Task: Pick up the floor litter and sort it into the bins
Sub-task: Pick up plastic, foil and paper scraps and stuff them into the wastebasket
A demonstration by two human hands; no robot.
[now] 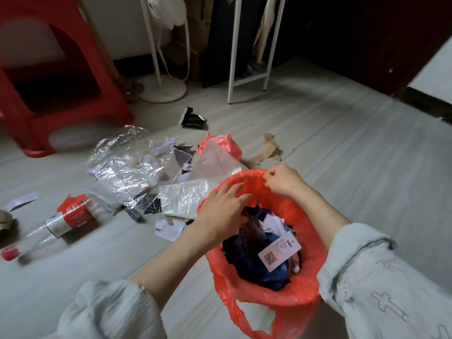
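Observation:
A bin lined with a red bag (247, 293) stands on the floor in front of me. Inside lie dark wrappers and a white tag with a QR code (278, 252). My right hand (281, 181) pinches the far rim of the red liner. My left hand (223, 210) hovers over the bin's left rim, fingers spread and relaxed, a dark transparent wrapper (250, 225) just under its fingertips. Litter lies to the left: clear plastic film (124, 162), a white plastic bag (182, 198), a plastic bottle with a red label (61, 222), paper scraps and a white card (168, 230).
A red plastic stool (49, 77) stands at the back left. A white fan base (162, 88) and a white metal rack (249, 79) stand behind the litter. A black foil packet (192, 117), a red bag (220, 145) and brown cardboard scraps (266, 150) lie further off.

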